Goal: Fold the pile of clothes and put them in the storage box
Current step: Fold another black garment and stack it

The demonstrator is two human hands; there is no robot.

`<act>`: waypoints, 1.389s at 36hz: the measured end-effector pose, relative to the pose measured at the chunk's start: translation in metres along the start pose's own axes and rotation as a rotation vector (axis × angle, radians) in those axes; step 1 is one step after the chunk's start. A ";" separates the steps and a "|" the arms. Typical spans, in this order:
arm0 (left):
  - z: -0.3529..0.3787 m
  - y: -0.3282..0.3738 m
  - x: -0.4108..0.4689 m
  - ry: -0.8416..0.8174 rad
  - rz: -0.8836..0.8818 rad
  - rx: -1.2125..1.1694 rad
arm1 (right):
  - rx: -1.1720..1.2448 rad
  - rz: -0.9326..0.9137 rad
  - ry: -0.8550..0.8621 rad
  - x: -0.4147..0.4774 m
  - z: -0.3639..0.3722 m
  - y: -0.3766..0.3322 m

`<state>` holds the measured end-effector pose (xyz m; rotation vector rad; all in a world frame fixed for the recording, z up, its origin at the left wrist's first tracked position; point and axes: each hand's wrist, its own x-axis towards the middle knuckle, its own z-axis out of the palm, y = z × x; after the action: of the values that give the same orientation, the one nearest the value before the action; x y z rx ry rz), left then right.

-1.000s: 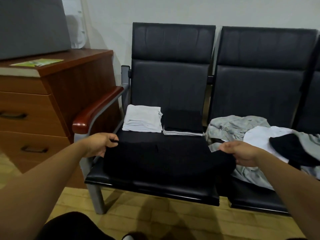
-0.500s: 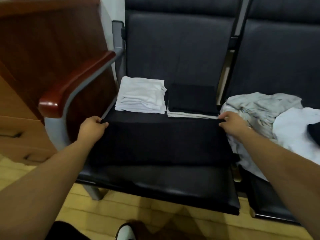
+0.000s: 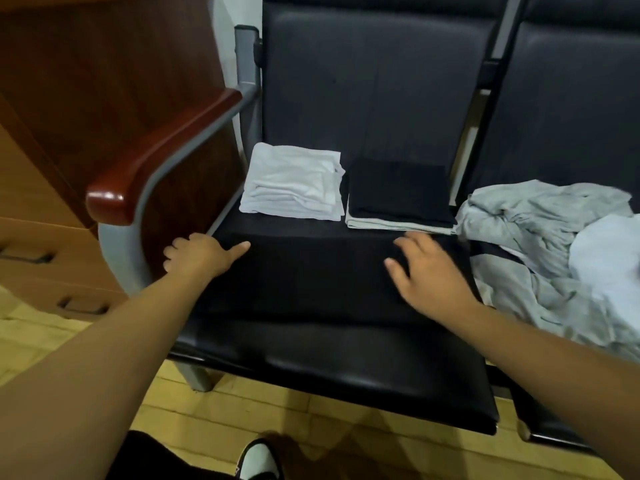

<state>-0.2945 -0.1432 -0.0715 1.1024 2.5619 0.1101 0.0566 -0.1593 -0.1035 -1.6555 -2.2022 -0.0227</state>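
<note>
Black garment (image 3: 311, 278) is laid flat across the front half of the chair seat (image 3: 329, 368), apparently folded over at least once; the number of layers cannot be told against the dark seat.

Left hand (image 3: 199, 259) is set at the garment's left edge, thumb stretched onto the cloth and fingers curled. Whether the edge is actually pinched cannot be told. Right hand (image 3: 433, 275) is held over the garment's right part with fingers spread, gripping nothing. It is blurred, and contact with the cloth is uncertain.

Done so far, as judged: a folded white stack (image 3: 294, 183) is placed at the back of the seat. Just beside it a folded black piece (image 3: 398, 192) is stacked on a folded pale piece (image 3: 398, 226).

Left to do: the black garment is judged to need further folds. A crumpled pile of grey clothes (image 3: 540, 216) with a white garment (image 3: 606, 251) lies unfolded on the neighbouring seat. No storage box is in view, so nothing is seen stored. The task is judged well short of done.
</note>
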 end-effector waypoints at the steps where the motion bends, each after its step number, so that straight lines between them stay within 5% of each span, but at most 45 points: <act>1: -0.001 -0.001 -0.001 -0.014 -0.017 0.003 | 0.047 -0.024 -0.100 -0.006 0.000 -0.009; 5: 0.000 -0.003 -0.009 -0.027 0.013 0.037 | -0.001 -0.097 -0.377 -0.026 0.003 -0.028; 15: 0.005 0.003 -0.019 -0.157 0.188 0.092 | -0.056 -0.095 -0.459 -0.032 0.004 -0.036; 27: -0.055 0.016 -0.081 0.023 0.440 -0.163 | 0.140 -0.134 -0.499 -0.037 0.011 -0.075; 30: -0.060 0.033 -0.111 -0.004 0.565 -0.238 | 0.420 0.001 -0.538 -0.031 0.003 -0.076; 36: -0.047 0.073 -0.152 -0.121 0.672 -0.461 | 1.439 0.605 -0.409 -0.013 -0.024 -0.053; 40: -0.024 0.107 -0.172 -0.236 0.702 -0.531 | 1.738 0.830 -0.395 -0.013 -0.038 -0.023; 43: -0.012 0.125 -0.189 -0.345 0.723 -0.497 | 1.831 0.898 -0.360 -0.018 -0.038 -0.003; 47: -0.007 0.127 -0.193 -0.750 0.519 -0.563 | 1.698 0.937 -0.418 -0.021 -0.041 0.007; 50: -0.002 0.121 -0.174 -0.691 0.478 -0.546 | 1.355 0.928 -0.413 -0.022 -0.039 0.007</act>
<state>-0.1014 -0.1836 0.0050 1.2222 1.5084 0.4309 0.0796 -0.1868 -0.0757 -1.5583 -0.8266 1.6950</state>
